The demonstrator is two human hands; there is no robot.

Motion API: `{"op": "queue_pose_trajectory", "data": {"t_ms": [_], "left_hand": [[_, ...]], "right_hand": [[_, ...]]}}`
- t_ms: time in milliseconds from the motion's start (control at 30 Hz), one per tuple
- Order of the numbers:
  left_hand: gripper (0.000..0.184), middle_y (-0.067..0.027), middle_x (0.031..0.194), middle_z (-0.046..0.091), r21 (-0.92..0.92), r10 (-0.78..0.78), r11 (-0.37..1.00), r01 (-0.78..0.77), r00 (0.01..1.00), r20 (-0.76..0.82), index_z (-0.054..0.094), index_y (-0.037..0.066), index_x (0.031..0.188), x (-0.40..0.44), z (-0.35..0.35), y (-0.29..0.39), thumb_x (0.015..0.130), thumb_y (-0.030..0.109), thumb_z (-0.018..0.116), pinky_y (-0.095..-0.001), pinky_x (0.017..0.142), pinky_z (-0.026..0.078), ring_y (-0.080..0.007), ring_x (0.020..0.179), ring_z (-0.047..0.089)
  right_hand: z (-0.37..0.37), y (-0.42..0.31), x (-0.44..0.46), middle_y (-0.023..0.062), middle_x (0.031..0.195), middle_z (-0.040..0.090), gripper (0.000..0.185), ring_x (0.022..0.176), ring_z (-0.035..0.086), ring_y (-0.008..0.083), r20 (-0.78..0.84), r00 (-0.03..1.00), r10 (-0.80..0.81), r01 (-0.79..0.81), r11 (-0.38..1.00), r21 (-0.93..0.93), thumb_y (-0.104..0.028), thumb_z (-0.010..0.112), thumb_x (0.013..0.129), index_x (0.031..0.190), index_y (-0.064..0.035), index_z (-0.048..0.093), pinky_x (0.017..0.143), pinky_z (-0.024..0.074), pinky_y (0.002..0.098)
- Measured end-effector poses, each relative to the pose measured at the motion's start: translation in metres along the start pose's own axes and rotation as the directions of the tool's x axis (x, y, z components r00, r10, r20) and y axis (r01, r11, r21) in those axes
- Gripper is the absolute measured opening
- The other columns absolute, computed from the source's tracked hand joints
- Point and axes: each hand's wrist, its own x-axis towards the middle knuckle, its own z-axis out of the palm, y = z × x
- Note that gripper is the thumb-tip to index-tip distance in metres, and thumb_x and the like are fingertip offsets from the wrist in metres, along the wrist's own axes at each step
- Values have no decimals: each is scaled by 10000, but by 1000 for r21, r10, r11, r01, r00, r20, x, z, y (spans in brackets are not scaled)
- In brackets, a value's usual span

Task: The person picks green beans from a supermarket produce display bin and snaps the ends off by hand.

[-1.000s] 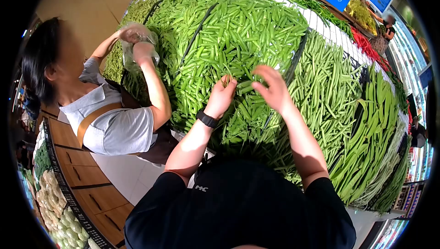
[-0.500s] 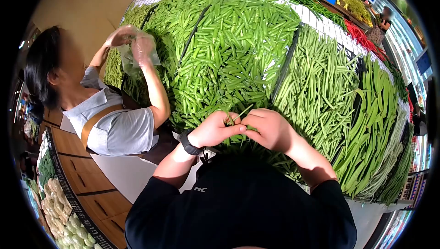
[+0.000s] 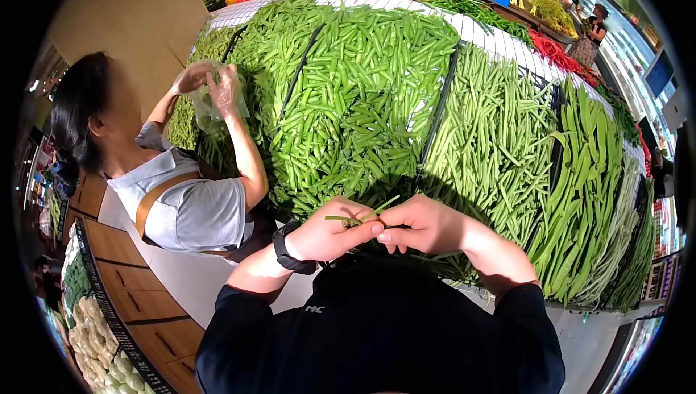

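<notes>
My left hand [image 3: 328, 231], with a dark watch on its wrist, is pinched shut on a thin green bean [image 3: 345, 218] that sticks out between the fingers. My right hand [image 3: 429, 224] meets it fingertip to fingertip, its thumb and fingers closed on another slender green bean [image 3: 389, 204] slanting up between the hands. The pinched ends are hidden by my fingers. Both hands are in front of my chest, over the near edge of the display. Beyond them are pea pods [image 3: 362, 104] and a heap of green beans [image 3: 489, 140].
At the left, a person [image 3: 185, 202] in a grey shirt and brown apron handles a clear plastic bag [image 3: 217, 100]. Broad flat beans [image 3: 580, 198] lie at the right, red chillies [image 3: 554, 53] behind. Black dividers [image 3: 440, 108] separate the heaps. Wooden drawers [image 3: 138, 296] stand at lower left.
My hands have come down and nearer my chest, still pinched together. A second green piece now shows at my left fingers. The other person's hands have shifted slightly at the bag.
</notes>
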Motion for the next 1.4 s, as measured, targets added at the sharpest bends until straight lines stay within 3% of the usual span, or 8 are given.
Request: {"op": "queue_pose_trajectory", "data": {"t_ms": [233,567,667,900,1067,1133,1267,1400], "left_hand": [[326,-63,557,410,22,-8,1000,6,998,69,505,25,683,-14,-6,7,945,198,592,-317,480,324,-179,498,345],[347,-91,554,429,-97,122,988,-119,992,26,470,8,652,-28,-1,13,928,175,599,-351,470,306,-232,472,407],[379,-69,531,433,-121,197,967,-223,961,-196,455,18,605,-45,-26,14,908,177,618,-334,463,326,-216,462,410],[338,-53,592,518,-303,8,942,-143,913,-407,499,31,681,-45,-28,-19,960,222,521,-306,515,390,-156,525,485],[391,1,629,478,-450,-139,885,-117,857,-496,478,65,699,5,-12,-48,1012,299,457,-251,557,343,-96,585,413],[393,-32,641,476,-470,-184,878,-90,843,-506,471,54,734,9,-13,-58,990,351,499,-257,560,334,-114,591,414],[411,-22,662,473,-337,-136,941,-18,894,-428,479,50,796,12,-15,-58,1005,403,446,-247,579,337,-108,604,397],[289,15,711,484,-324,-119,946,12,942,-313,501,43,856,18,-3,-52,1016,279,454,-235,599,346,-82,644,394]], "right_hand": [[20,-4,0,96,688,573,193,623,584,321,-98,925,-367,256,792,-554,-253,620,896,813,-85,575,511,434,414],[20,-12,0,94,711,581,174,629,606,298,56,933,-356,336,803,-492,-220,593,915,828,-69,585,523,485,373],[-1,4,-6,67,710,638,102,597,609,192,-298,834,-464,419,885,-203,-124,593,888,820,-53,621,542,481,328],[-185,24,40,34,686,491,449,669,473,155,-721,688,-76,-293,880,-373,-421,573,929,691,-52,479,651,422,330],[-342,73,117,235,1226,601,530,1104,601,265,-836,543,-83,-188,958,-217,-310,624,900,1299,26,529,967,452,388],[-339,68,131,209,1256,583,515,1105,602,254,-870,404,-281,-594,643,-484,-257,590,917,1332,28,481,970,456,348],[-181,22,114,115,1152,644,377,1084,600,216,-351,936,4,-162,891,-423,-349,540,954,1227,-96,603,976,463,375],[-79,39,82,94,1151,649,340,1040,606,167,412,911,24,63,978,-197,-209,599,935,1229,-46,548,904,483,323]]}}
